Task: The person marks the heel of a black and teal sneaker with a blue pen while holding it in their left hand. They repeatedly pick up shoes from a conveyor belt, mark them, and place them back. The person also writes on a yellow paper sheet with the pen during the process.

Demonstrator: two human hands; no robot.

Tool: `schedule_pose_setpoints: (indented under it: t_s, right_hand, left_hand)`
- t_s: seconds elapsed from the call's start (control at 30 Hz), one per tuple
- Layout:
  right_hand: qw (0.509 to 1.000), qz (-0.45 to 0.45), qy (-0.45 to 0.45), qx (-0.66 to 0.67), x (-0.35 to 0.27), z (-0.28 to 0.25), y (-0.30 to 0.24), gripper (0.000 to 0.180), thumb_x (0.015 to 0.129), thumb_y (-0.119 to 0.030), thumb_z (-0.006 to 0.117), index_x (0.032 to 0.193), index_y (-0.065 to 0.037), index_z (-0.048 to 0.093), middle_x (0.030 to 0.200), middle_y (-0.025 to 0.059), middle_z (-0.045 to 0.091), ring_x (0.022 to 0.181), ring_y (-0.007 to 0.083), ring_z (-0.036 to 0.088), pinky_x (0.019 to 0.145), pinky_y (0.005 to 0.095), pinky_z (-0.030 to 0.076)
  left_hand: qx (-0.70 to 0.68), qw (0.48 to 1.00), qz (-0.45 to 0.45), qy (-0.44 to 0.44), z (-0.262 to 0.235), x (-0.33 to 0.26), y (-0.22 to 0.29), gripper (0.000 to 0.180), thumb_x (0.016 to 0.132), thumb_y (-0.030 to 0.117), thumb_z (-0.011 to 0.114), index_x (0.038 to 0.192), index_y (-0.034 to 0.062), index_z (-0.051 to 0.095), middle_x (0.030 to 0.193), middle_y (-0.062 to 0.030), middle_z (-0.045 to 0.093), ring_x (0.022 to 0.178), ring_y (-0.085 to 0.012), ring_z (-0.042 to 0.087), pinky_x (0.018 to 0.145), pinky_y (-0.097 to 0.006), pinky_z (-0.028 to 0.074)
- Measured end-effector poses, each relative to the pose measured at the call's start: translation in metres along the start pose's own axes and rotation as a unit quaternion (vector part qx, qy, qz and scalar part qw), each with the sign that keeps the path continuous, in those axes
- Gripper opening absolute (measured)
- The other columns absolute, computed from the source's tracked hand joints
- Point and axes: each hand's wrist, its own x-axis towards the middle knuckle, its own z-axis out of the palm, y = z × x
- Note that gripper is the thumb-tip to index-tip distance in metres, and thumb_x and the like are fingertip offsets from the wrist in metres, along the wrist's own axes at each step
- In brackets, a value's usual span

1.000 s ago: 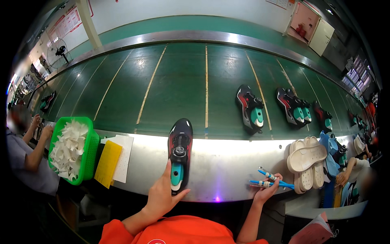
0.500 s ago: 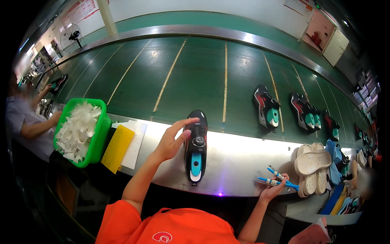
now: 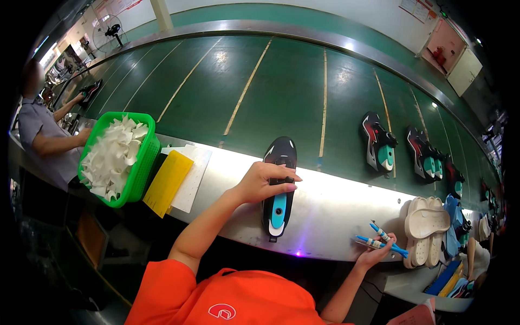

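Observation:
A black shoe (image 3: 280, 149) with a turquoise insole lies on the metal ledge in front of me, toe pointing away. My left hand (image 3: 264, 181) is closed over its middle, fingers and thumb across the top, and hides the dial there. Farther right, my right hand (image 3: 377, 253) holds two blue pen-like tools (image 3: 382, 242) with pale bands, their tips pointing left over the ledge.
A green basket (image 3: 142, 168) of white scraps and a yellow card (image 3: 170, 183) are at left. Cream soles (image 3: 428, 225) are stacked at right. More shoes (image 3: 379, 142) sit on the green conveyor belt (image 3: 287, 92). A co-worker (image 3: 46, 127) stands at far left.
My left hand has come down from above the shoe and closed over its dial area. The right hand keeps holding the blue tools. The whole view has shifted slightly.

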Motion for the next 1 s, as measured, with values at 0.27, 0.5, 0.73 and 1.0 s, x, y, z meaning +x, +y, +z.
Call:
schedule_pose_setpoints:
  t_s: [0.27,0.5,0.73,1.0]
  right_hand:
    - [1.000,-0.014,0.022,-0.009,0.008,-0.007,0.011,0.027,0.091,-0.039,0.035,0.090,-0.014,0.045,0.063,-0.0037,0.040,0.050,0.0021,0.034,0.040,0.0150,0.020]
    - [1.000,-0.013,-0.011,0.003,0.018,-0.027,0.036,0.043,0.090,-0.041,0.038,0.114,-0.007,0.044,0.095,0.0052,0.046,0.085,0.0139,0.042,0.078,0.0257,0.036]
    - [0.998,-0.043,0.032,0.022,0.020,-0.028,0.043,0.040,0.084,-0.040,0.051,0.100,-0.003,0.048,0.090,0.0111,0.050,0.081,0.0235,0.052,0.065,0.0339,0.048]
    - [0.983,-0.128,-0.054,0.120,0.030,-0.038,0.057,0.035,0.085,-0.034,0.050,0.101,-0.003,0.052,0.093,0.0121,0.052,0.081,0.0245,0.053,0.063,0.0346,0.047]
  left_hand:
    - [-0.043,0.998,-0.035,0.011,0.005,0.001,-0.003,0.019,0.077,0.018,0.066,0.093,0.0066,0.067,0.091,-0.0047,0.067,0.091,-0.0170,0.062,0.094,-0.037,0.040]
    - [-0.055,0.997,-0.025,0.053,0.019,-0.004,-0.001,0.017,0.074,0.009,0.067,0.090,0.0032,0.066,0.088,-0.0079,0.066,0.089,-0.0193,0.061,0.083,-0.031,0.046]
    - [-0.080,0.997,0.011,0.010,0.064,0.009,0.003,0.016,0.078,0.017,0.065,0.088,0.0038,0.064,0.088,-0.0059,0.065,0.090,-0.0191,0.061,0.091,-0.034,0.041]
    - [-0.072,0.995,0.066,0.037,0.123,0.021,0.011,0.022,0.079,0.024,0.062,0.087,0.0035,0.061,0.086,-0.0078,0.061,0.081,-0.0253,0.058,0.078,-0.032,0.044]
